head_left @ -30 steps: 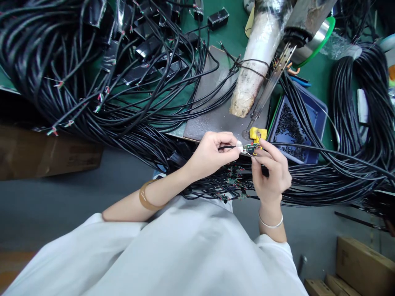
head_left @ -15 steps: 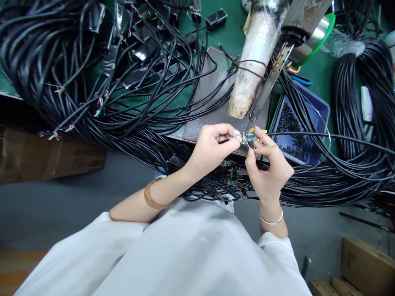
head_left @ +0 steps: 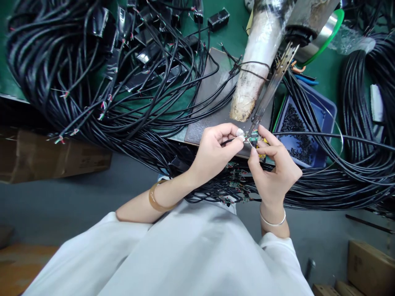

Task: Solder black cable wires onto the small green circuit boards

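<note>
My left hand (head_left: 219, 146) pinches a black cable (head_left: 227, 141) close to its stripped end, with white coverings on the fingertips. Against that end lies a small green circuit board (head_left: 254, 137), whose other side joins a black cable (head_left: 311, 133) running off right. My right hand (head_left: 273, 164) is closed around a thin solder wire (head_left: 251, 144) poking out past the thumb; its index finger is at the board's edge. The tip of a mounted soldering iron (head_left: 268, 94) comes down onto the joint between cable and board. A yellow piece (head_left: 261, 156) shows partly behind the right fingers.
Left of the iron stands a wrapped, scorched tube (head_left: 247, 82). A blue bin (head_left: 328, 123) holds small black pieces. A solder spool (head_left: 327, 37) is behind the iron. Cable bundles (head_left: 46, 61) cover the left, and more boards (head_left: 236, 185) hang at the bench edge.
The whole view has shifted slightly, so everything sits a little further right. Both hands keep their grip at the iron's tip, with only slight finger movement.
</note>
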A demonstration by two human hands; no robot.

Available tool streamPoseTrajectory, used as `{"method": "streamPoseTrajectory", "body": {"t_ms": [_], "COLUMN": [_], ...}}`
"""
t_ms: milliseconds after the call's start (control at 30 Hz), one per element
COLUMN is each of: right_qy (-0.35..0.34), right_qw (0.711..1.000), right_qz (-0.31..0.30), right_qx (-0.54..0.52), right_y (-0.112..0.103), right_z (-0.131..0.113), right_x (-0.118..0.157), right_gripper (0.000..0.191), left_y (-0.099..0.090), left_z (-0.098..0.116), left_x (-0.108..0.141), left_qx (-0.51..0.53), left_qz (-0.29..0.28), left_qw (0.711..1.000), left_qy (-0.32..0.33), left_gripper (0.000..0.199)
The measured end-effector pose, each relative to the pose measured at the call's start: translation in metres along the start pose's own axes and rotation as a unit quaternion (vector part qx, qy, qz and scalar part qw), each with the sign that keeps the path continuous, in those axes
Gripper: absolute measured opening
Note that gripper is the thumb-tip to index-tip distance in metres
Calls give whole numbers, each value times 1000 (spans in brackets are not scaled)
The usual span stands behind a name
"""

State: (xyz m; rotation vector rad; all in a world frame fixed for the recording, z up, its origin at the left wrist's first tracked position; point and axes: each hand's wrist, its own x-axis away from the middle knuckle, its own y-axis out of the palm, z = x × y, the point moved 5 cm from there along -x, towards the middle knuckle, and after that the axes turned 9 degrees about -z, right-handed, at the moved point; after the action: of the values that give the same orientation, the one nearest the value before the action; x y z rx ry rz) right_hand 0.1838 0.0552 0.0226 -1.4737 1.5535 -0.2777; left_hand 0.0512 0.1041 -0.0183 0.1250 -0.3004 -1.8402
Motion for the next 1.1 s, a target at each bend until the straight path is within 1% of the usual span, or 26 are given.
{"method": "streamPoseTrajectory", "body": {"t_ms": [167, 367, 533, 633, 733, 800, 867, 900, 933, 967, 1033, 1100], "right_qy": [-8, -12, -17, -11, 13, 57, 104, 114, 110, 90, 31, -21], "right_qw": [1000, 1000, 999, 999, 999, 998, 991, 987, 988, 992, 999, 998], "right_qz": [1, -6, -22, -15, -3, -17, -48, -57, -52, -35, 15, 39], "right_qx": [20, 18, 36, 50, 48, -1, -71, -93, -95, -76, -9, 42], "right_y": [-3, -3, 1, 0, -3, -5, -4, -4, -5, -8, -15, -16], "right_z": [-4, -5, -6, -7, -4, 2, 10, 12, 13, 12, 6, 1], "right_x": [-1, 0, 2, 3, 5, 5, 6, 7, 7, 7, 9, 12], "right_gripper": [13, 12, 14, 15, 15, 11, 6, 4, 3, 4, 9, 15], "left_y": [1, -1, -4, -4, -4, -4, -3, -4, -4, -4, -4, -3], "left_z": [3, 6, 2, -1, -3, -4, -5, -5, -6, -6, -7, -7], "left_x": [2, 2, 3, 4, 5, 7, 9, 9, 10, 10, 10, 9], "left_qx": [-1, -31, -65, -61, -30, -9, -8, -13, -18, -22, -22, -20], "left_qz": [-2, 5, 2, -2, -14, -34, -64, -77, -89, -98, -106, -109], "left_qw": [1000, 999, 998, 998, 999, 999, 998, 997, 996, 995, 994, 994], "left_qy": [2, 8, 8, 1, -7, -2, 7, 11, 13, 14, 17, 20], "left_gripper": [8, 8, 9, 7, 6, 7, 8, 8, 8, 8, 7, 6]}}
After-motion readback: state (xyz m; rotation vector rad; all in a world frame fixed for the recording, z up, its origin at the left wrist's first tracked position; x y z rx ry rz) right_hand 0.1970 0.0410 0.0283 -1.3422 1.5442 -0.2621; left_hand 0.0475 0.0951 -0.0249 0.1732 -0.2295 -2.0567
